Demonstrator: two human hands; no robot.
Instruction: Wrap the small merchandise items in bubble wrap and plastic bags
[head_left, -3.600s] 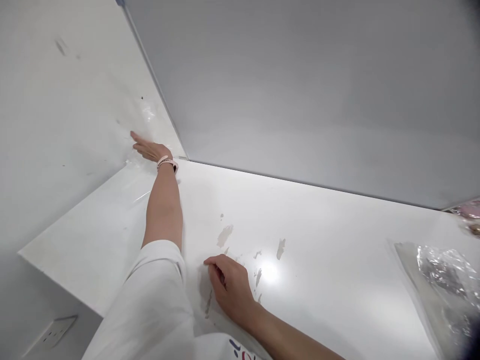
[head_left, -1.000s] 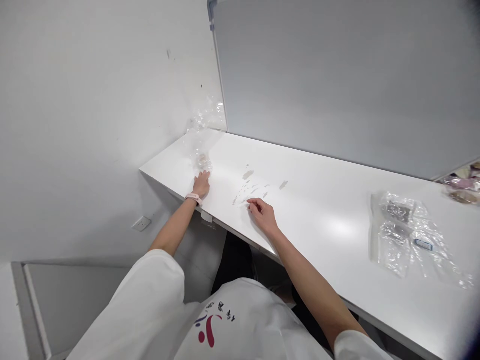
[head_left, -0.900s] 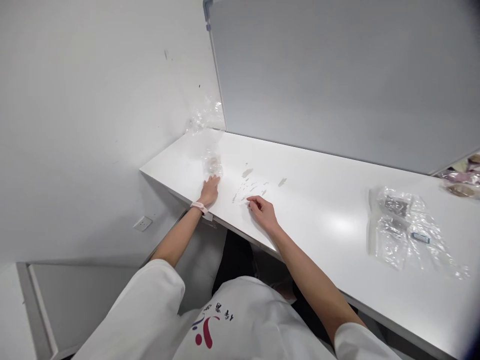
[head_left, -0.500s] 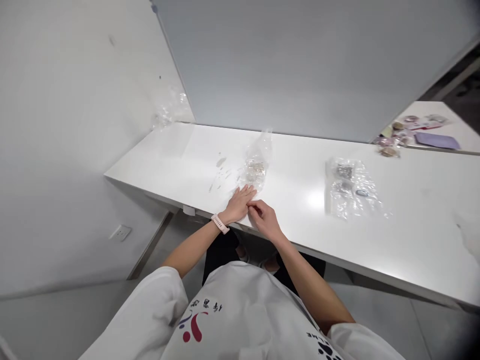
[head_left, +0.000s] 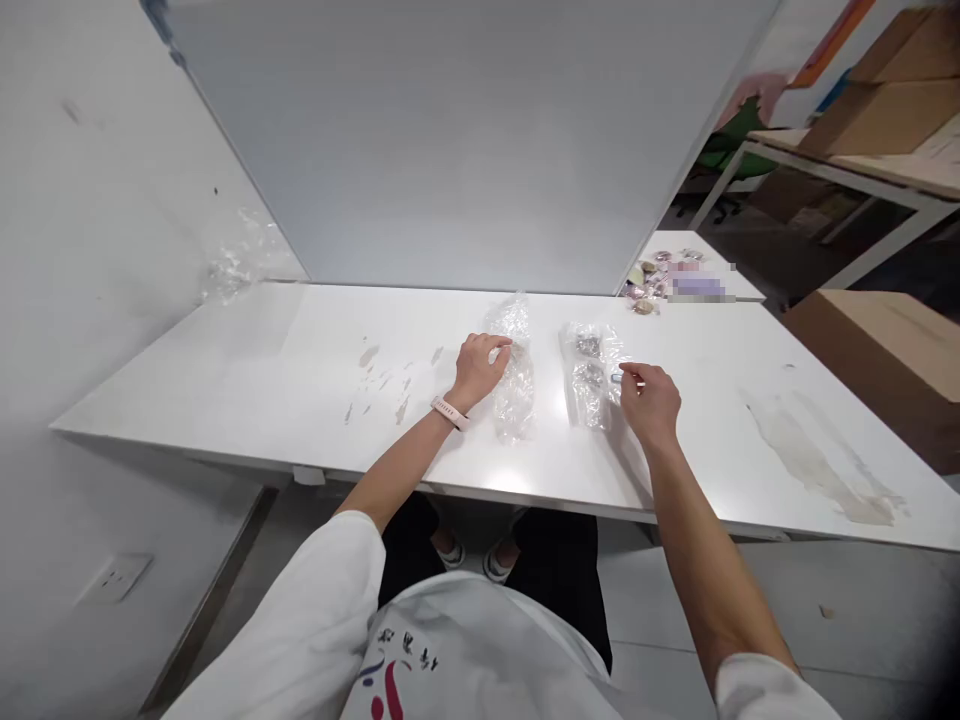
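Clear bag (head_left: 514, 385), label unreadable, gripped by left hand (head_left: 480, 366); right hand (head_left: 651, 401) pinches second bag (head_left: 589, 376).

Two crumpled clear plastic bags (head_left: 514, 385) (head_left: 589, 375) lie side by side on the table.

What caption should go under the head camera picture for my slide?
Left hand grips one clear plastic bag while right hand pinches another bag's edge on a white table.
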